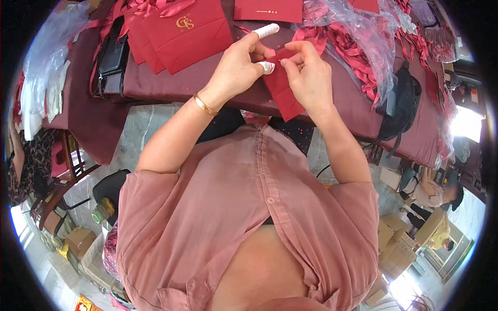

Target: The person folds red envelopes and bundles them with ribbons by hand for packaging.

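A small red paper bag (284, 96) hangs tilted between my two hands at the table's near edge. My left hand (244, 65), with white wraps on two fingertips and a gold bracelet at the wrist, pinches the bag's upper left edge. Thumb and fingers of my right hand (310, 75) are closed on its upper right part. Whether a ribbon is between the fingertips is too small to tell. Larger red bags with gold lettering (194, 31) lie overlapped to the left, and a flat red item (268, 10) lies beyond my hands.
Red ribbons (358, 62) and clear plastic (384, 31) lie on the right of the maroon-covered table (353, 114). A black bag (407, 101) hangs at its right edge; a black case (113, 54) is at left. Cardboard boxes (397, 246) and other people are farther off.
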Action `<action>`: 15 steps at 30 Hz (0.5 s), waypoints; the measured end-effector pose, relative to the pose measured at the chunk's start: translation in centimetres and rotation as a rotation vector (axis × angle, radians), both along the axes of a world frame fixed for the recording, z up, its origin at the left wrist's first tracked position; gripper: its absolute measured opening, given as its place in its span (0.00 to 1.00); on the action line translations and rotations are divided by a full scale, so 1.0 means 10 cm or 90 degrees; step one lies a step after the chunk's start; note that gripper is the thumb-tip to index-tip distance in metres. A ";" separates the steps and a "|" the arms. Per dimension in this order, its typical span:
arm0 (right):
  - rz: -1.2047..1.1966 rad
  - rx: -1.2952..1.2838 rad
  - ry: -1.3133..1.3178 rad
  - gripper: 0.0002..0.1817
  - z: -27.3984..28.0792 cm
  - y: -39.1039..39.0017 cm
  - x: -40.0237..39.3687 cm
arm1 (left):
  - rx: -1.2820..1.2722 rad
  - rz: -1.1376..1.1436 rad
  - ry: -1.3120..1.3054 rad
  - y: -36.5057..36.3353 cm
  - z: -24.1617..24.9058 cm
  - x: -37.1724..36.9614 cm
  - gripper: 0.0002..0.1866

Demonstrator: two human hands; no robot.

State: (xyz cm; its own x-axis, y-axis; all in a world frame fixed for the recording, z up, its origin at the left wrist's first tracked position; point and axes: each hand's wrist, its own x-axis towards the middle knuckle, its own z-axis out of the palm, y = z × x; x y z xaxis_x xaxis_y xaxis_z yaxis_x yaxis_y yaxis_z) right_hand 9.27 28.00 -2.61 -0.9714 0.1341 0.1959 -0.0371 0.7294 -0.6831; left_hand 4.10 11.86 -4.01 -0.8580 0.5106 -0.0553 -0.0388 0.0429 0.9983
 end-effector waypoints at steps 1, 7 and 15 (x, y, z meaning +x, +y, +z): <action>0.000 0.001 0.000 0.13 0.00 -0.01 0.00 | 0.001 0.000 0.000 0.00 0.00 0.01 0.36; 0.015 0.035 -0.031 0.11 0.01 0.02 -0.03 | -0.027 0.007 0.059 0.01 -0.02 0.05 0.36; 0.042 -0.036 -0.140 0.09 0.04 0.08 -0.13 | -0.068 0.042 0.217 0.02 -0.01 0.15 0.36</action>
State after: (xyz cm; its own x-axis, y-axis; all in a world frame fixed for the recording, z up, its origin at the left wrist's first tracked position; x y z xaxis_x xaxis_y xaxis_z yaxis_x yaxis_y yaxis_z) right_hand 7.95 28.84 -2.22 -0.9969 0.0732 -0.0271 0.0703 0.6907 -0.7197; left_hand 5.63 12.01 -4.07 -0.8673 0.4602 0.1899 0.2893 0.1555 0.9445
